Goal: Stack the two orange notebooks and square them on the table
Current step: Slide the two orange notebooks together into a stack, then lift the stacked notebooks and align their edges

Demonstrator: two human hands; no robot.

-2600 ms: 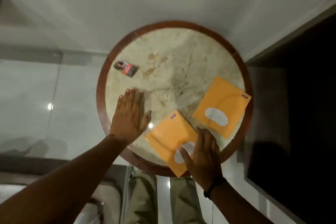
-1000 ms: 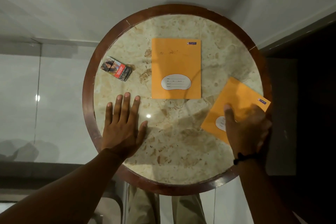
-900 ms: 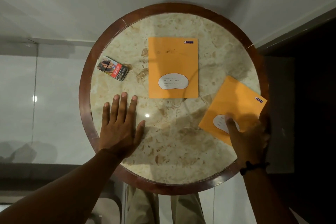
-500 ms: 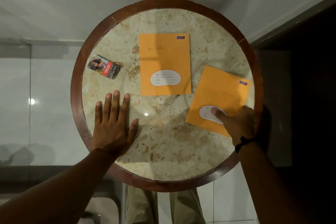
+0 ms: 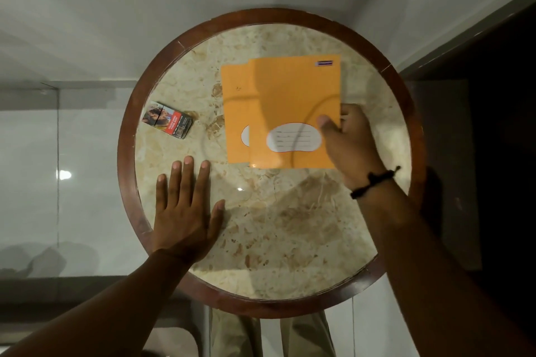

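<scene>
Two orange notebooks lie on the round marble table point(image 5: 261, 240). The lower notebook point(image 5: 236, 113) shows only as a strip on its left side. The upper notebook point(image 5: 293, 101) covers most of it, shifted to the right, with its white label facing up. My right hand point(image 5: 348, 142) grips the upper notebook at its right edge, thumb on the cover near the label. My left hand point(image 5: 185, 206) rests flat on the table at the near left, fingers spread, holding nothing.
A small red and black packet point(image 5: 167, 120) lies on the table's left side. The table has a dark wooden rim point(image 5: 127, 171). Pale floor tiles lie to the left, a dark panel to the right. My knees show below the near edge.
My right hand has carried the second notebook from the table's right side leftward onto the first one and turned it straight. My left hand has stayed flat on the table.
</scene>
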